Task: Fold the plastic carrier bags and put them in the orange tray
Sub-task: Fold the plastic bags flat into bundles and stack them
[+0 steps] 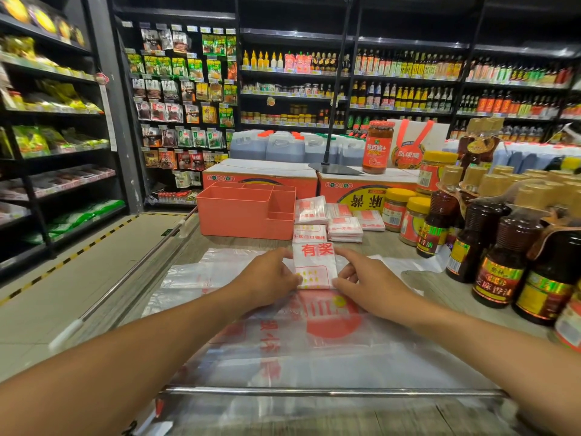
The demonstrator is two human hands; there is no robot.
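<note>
You've got one bag [316, 265] folded down to a small packet, with your left hand [273, 278] pinching its 9 o'clock edge and your right hand [367, 284] its 3 o'clock edge. Other folded bags [342, 221] are piled at 1 o'clock beside the orange tray [239, 215] at 11, which looks empty, though its floor's hidden. Flat bags [283, 341] still lie underneath, so plenty left.

A grocery shop: dark shelves [405, 78] carry rows of sauce bottles [408, 66] and hanging snack packets [176, 89], with price tags along the edges and oil jugs [283, 147] stacked below.
</note>
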